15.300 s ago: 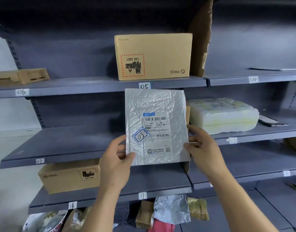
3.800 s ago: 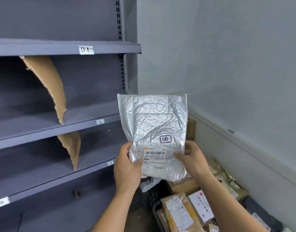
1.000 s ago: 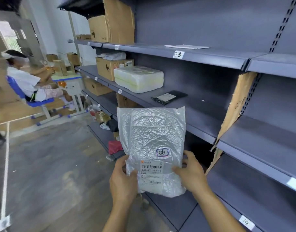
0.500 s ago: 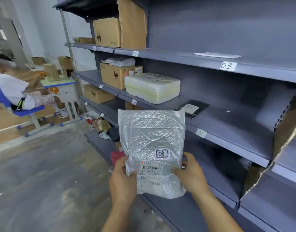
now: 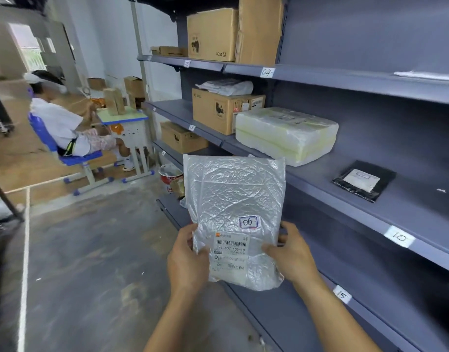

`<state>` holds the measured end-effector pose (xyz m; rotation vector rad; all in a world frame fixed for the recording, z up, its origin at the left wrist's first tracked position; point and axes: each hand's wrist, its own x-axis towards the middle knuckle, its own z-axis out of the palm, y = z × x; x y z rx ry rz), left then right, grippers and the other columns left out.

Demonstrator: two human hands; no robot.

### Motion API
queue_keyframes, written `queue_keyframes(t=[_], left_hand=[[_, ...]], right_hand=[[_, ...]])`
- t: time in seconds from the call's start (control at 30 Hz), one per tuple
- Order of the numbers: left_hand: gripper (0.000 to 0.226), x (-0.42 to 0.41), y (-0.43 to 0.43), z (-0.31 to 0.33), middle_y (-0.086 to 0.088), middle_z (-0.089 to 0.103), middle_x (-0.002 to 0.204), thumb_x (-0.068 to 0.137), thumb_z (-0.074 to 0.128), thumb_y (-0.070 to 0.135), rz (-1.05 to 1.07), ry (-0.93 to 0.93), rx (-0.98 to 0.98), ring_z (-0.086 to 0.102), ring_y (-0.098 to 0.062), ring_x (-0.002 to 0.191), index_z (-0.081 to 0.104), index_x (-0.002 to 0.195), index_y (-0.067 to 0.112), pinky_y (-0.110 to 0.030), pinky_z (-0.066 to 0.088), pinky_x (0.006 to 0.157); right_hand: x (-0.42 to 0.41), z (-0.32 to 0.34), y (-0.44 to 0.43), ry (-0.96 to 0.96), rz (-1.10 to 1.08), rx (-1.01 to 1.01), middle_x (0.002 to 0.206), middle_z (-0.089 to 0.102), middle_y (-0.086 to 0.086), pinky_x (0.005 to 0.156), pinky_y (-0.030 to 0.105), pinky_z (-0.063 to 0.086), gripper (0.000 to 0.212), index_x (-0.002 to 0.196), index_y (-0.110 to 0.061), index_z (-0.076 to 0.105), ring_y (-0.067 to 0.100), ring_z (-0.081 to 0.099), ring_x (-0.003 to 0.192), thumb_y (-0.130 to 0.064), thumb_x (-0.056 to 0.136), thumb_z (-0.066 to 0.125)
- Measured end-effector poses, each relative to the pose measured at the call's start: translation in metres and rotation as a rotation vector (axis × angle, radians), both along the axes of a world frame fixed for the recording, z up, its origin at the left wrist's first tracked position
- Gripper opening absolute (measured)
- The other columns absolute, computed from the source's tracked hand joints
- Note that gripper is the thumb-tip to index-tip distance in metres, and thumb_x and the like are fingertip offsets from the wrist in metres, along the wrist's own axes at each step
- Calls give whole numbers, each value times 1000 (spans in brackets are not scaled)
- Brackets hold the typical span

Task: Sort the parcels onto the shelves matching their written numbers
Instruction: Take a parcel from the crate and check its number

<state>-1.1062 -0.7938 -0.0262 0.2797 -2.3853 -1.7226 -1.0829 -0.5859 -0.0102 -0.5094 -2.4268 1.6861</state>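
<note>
Beside shelves [image 5: 409, 214], left hand [image 5: 188, 262], right hand [image 5: 292, 257] pinching upright parcel [image 5: 233, 194]

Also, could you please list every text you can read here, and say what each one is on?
"06": handwritten sticker on the silver parcel.
"841-607 E02-10": its shipping label; finer print too small.
"04": upper shelf tag.
"10": middle shelf tag.
"15": lower shelf tag.
"PICO", upside down: top cardboard box.
Blurred, unreadable: far shelf tags, black parcel's label.
</note>
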Motion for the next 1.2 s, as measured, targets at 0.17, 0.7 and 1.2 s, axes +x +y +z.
queue_keyframes(t=[0.17, 0.7, 1.2], left_hand=[[51, -81, -23, 5, 4, 68, 116, 86, 66, 5, 51, 1, -13, 61, -16, 110, 58, 127, 33, -33, 51, 91], [53, -267, -107, 5, 17, 68, 90, 78, 65, 1, 147, -47, -5, 66, -4, 89, 58, 107, 45, -34, 58, 71], [49, -451, -242, -5, 18, 68, 90, 81, 66, 1, 0, -56, -11, 66, -8, 87, 62, 112, 39, -38, 57, 77]], right_hand=[[-92, 0, -21, 24, 51, -35, 109, 67, -8, 64, 21, 48, 57, 129, -29, 47, 6, 66, 92, -6, 84, 73], [-301, -2, -104, -50, 169, 27, 97, 68, -13, 70, 30, 51, 53, 121, -29, 48, 6, 67, 87, -10, 82, 77], [-449, -6, -245, -99, 20, 25, 99, 69, -11, 87, 40, 55, 46, 117, -25, 50, 9, 68, 91, -6, 83, 75]])
